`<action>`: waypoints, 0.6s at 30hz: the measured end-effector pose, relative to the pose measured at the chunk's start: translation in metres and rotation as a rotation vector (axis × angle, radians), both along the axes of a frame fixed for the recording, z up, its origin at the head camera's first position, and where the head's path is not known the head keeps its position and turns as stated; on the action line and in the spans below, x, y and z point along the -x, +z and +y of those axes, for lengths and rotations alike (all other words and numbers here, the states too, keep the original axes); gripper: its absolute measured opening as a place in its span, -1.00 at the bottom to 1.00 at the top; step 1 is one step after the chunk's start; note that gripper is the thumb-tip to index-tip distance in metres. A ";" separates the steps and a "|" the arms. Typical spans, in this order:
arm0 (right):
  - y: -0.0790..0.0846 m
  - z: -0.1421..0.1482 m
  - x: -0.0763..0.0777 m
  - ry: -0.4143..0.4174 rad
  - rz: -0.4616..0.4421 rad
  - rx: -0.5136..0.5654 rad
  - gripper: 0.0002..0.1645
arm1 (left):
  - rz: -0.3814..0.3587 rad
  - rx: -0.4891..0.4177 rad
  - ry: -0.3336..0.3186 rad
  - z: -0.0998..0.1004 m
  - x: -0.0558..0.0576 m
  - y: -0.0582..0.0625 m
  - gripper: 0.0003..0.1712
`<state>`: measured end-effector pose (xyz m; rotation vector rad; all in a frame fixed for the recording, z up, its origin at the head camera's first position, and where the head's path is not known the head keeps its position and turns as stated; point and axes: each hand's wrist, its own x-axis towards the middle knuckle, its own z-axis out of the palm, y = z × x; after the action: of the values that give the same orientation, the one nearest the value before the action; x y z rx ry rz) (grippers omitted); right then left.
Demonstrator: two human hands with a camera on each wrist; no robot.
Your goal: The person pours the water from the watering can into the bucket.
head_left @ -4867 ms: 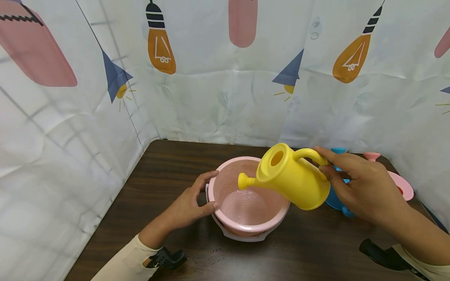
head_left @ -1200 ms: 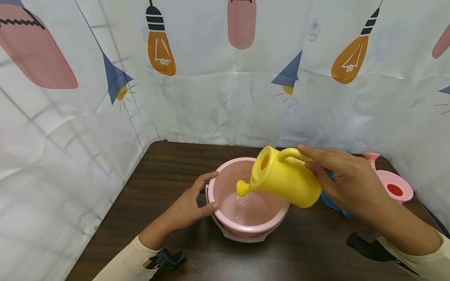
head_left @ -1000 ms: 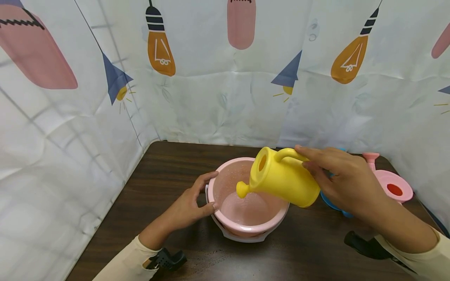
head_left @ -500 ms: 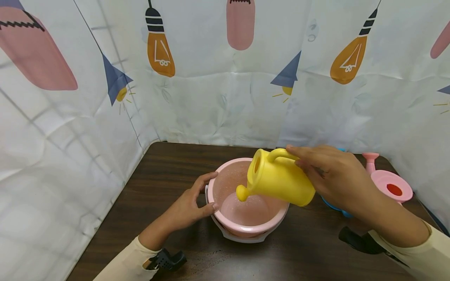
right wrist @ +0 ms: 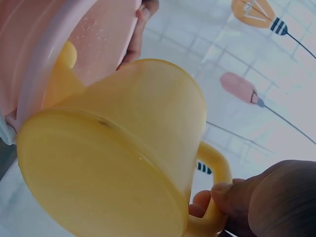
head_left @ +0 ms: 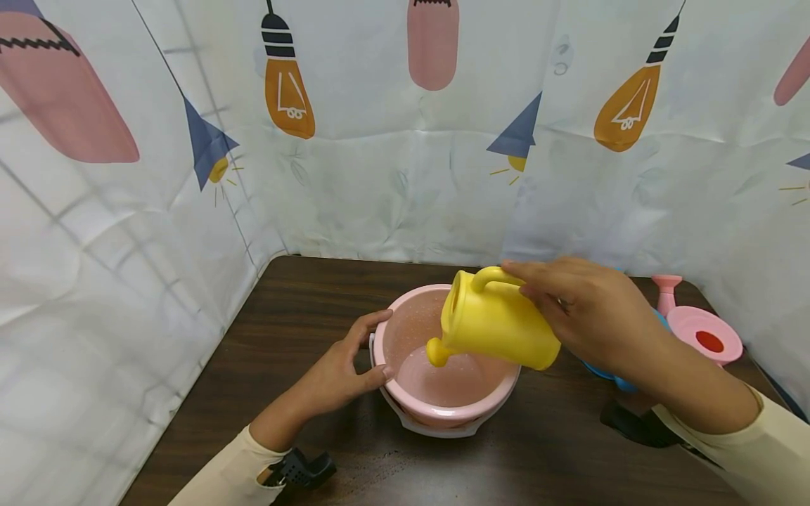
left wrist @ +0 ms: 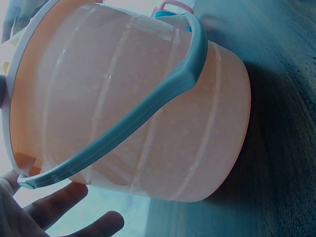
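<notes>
A pink bucket (head_left: 471,412) stands on the dark table, its inside wet with droplets. My left hand (head_left: 338,376) holds its left rim, thumb and fingertips spread along the edge. In the left wrist view the bucket's carrying handle (left wrist: 131,126) hangs down its side, and some fingers (left wrist: 61,202) extend below the wall. Over the right part of the bucket is a yellow watering can (head_left: 496,330), tipped so its spout points down into it. My right hand (head_left: 591,309) grips the can's handle (right wrist: 217,168). No stream of water is plainly visible from the spout.
At the right of the table lies a pink watering can (head_left: 705,330) with a red spot in its opening. A blue object (head_left: 623,384) is partly hidden behind my right hand. Water drops mark the table (head_left: 380,467) in front. A patterned curtain (head_left: 380,197) encloses the back and left.
The right hand has moved left and tipped the yellow watering can further over, bringing it more above the bucket. Falling drops seen earlier no longer show. My left hand stays on the rim.
</notes>
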<state>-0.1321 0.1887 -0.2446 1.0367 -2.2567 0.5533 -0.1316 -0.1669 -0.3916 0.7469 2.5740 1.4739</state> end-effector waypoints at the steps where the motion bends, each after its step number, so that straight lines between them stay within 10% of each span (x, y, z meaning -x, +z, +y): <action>1: 0.001 -0.001 0.000 0.003 -0.003 -0.004 -0.39 | -0.001 0.001 0.000 0.000 0.000 0.000 -0.10; 18: 0.005 -0.014 0.005 0.034 -0.046 -0.043 -0.49 | 0.016 -0.005 -0.010 0.000 0.001 -0.001 -0.10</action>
<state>-0.1371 0.1750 -0.2396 1.0955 -2.3044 0.5502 -0.1325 -0.1672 -0.3929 0.7738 2.5760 1.4779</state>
